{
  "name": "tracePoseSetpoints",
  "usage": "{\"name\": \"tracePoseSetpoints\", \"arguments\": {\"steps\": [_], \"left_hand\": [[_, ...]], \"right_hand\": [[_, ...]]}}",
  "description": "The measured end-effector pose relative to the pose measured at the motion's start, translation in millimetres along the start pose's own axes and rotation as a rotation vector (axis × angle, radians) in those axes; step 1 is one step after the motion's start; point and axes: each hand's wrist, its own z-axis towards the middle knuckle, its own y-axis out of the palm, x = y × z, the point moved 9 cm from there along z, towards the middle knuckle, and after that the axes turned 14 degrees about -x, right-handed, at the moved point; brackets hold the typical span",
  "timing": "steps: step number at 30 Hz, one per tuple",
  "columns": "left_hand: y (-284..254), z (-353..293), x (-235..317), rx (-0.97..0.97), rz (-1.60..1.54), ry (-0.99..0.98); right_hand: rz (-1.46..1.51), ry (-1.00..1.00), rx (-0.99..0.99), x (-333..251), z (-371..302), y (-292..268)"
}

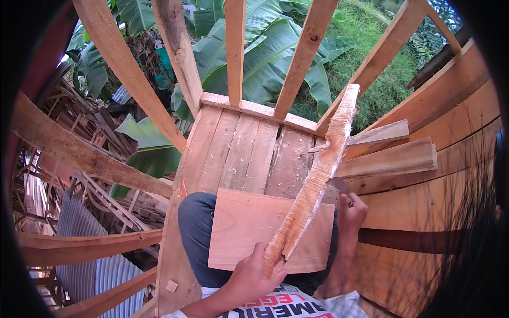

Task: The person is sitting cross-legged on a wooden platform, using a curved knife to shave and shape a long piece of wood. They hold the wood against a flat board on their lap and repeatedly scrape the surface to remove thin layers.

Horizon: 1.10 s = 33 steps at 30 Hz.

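Note:
A long, rough-sawn strip of wood [313, 185] slants up and away from me, its right edge pale and ragged. My left hand [254, 273] grips its near end, fingers wrapped round the side. In my closed right hand [352, 211] is a knife; its dark blade [338, 184] meets the strip's right edge about midway along. The knife's handle is mostly hidden by my fingers. Across my lap lies a flat wooden board [238, 230], under the strip's lower half.
Wood shavings dot the plank floor [233, 143]. Wooden rails and posts [235, 53] surround me. Short boards [387, 159] lie at the right, beside the plank wall [424, 212]. A small wood block [171, 286] sits at lower left. Outside are corrugated sheets [79, 233] and banana leaves [265, 58].

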Motion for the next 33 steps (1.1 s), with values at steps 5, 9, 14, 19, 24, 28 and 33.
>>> {"name": "tracePoseSetpoints", "arguments": {"steps": [5,9,14,19,24,28,33], "left_hand": [[-23.5,-12.2,-10.1,0.132,0.091,0.045],[-35.8,7.6,-7.0,0.238,0.175,0.032],[-9.8,29.6,11.7,0.116,0.211,0.118],[10.3,38.6,4.5,-0.180,-0.191,0.307],[62.3,52.5,-5.8,-0.647,-0.921,0.153],[75.0,53.6,-6.1,-0.622,-0.947,0.068],[54.3,61.1,-17.5,-0.374,-0.786,0.050]], "right_hand": [[0.798,0.028,0.109,69.1,-1.8,-45.5],[0.985,0.062,-0.310,-3.3,-28.8,22.0],[1.353,0.158,-0.457,-51.2,-67.8,74.6],[1.548,0.110,-0.328,-61.4,-70.7,74.1],[1.569,0.152,-0.488,-59.5,-81.1,77.6],[1.419,0.131,-0.620,-39.2,-74.3,81.2],[0.927,-0.046,-0.485,-32.5,-61.0,53.7]]}}
